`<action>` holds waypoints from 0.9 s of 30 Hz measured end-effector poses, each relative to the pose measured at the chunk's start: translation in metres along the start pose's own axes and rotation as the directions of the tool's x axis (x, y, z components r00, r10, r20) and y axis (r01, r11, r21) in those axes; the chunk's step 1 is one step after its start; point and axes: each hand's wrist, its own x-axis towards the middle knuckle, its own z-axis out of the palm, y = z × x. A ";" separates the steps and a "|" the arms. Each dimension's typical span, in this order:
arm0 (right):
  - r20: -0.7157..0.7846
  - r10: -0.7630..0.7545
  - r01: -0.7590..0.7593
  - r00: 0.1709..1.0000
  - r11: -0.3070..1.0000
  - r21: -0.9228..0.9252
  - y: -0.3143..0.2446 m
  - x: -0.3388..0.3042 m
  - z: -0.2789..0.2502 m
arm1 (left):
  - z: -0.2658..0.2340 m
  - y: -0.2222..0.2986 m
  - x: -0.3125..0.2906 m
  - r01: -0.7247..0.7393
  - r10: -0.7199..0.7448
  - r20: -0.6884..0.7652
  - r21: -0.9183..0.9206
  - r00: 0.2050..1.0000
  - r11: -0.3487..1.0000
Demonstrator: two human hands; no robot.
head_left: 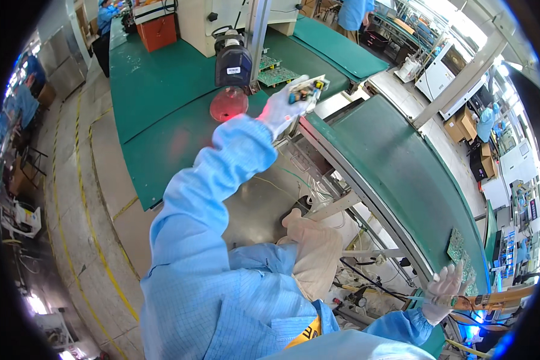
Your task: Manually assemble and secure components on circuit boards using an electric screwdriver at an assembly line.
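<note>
My left hand (pixel 282 109), in a white glove, is stretched out past the green bench. It is closed on a small circuit board (pixel 309 89) with yellow and dark components on its upper side. Just left of it, a dark scanner-like device (pixel 233 63) hangs on a post above a red-lit round piece (pixel 228 104). At the lower right, my right hand (pixel 443 294), also gloved in white, has its fingers extended. It is by the green circuit boards (pixel 456 245) lying on the conveyor belt; whether it touches one I cannot tell.
The green conveyor belt (pixel 396 162) curves along my right, edged by a metal rail. More green boards (pixel 276 75) lie beyond the scanner. A red box (pixel 157 33) stands on the far left of the bench (pixel 162 84). Cables hang under the belt. A person (pixel 349 15) stands at the back.
</note>
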 end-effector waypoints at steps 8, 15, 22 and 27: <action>-0.701 0.187 -0.278 0.688 0.960 -0.017 -0.002 0.012 -0.032 | 0.023 -0.066 0.058 -0.318 0.286 0.217 0.869 0.933 0.379; -0.486 0.200 -0.398 0.851 0.850 -0.346 -0.015 0.027 -0.046 | 0.019 -0.070 0.070 -0.216 -0.056 0.231 0.955 0.971 0.206; -0.556 0.205 -0.529 0.806 0.671 -0.520 -0.012 0.063 -0.109 | 0.010 -0.057 0.085 -0.162 -0.296 0.262 0.933 0.919 0.321; -0.607 0.139 -0.557 0.783 0.591 -0.584 0.002 0.083 -0.140 | 0.029 -0.037 0.070 -0.078 -0.214 0.171 0.921 0.962 0.382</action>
